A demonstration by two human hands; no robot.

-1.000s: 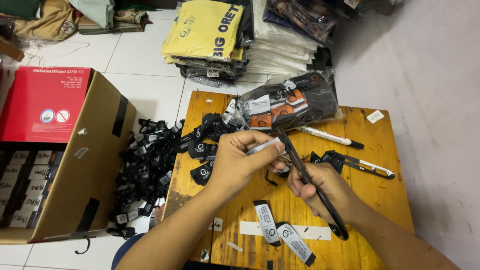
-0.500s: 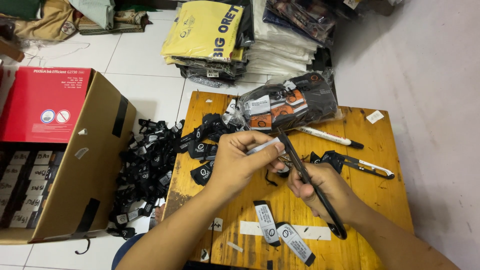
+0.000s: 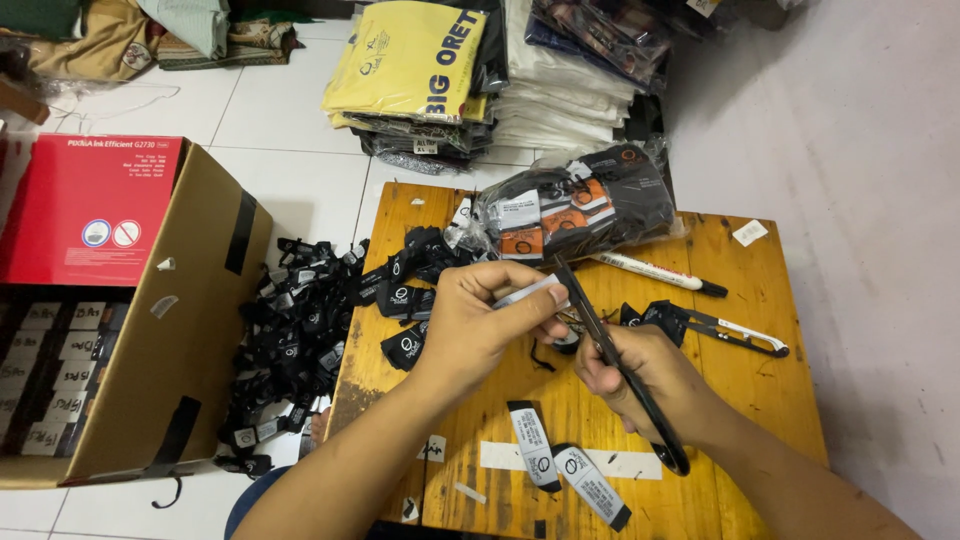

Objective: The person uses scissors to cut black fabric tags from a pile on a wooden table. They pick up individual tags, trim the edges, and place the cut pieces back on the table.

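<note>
My left hand (image 3: 482,322) pinches a small pale fabric label (image 3: 530,291) over a low wooden table (image 3: 770,330). My right hand (image 3: 640,372) grips black scissors (image 3: 612,358), whose blades angle up toward the label and touch its end. Two cut black labels (image 3: 560,462) lie on the table in front of me. A pile of black labels (image 3: 405,285) sits at the table's left edge.
More black labels (image 3: 285,345) spill onto the tiled floor beside an open cardboard box (image 3: 190,310) of packed labels. A clear bag of labels (image 3: 580,205), a white marker (image 3: 660,272) and a utility knife (image 3: 735,332) lie on the table. Folded garments (image 3: 420,70) are stacked beyond.
</note>
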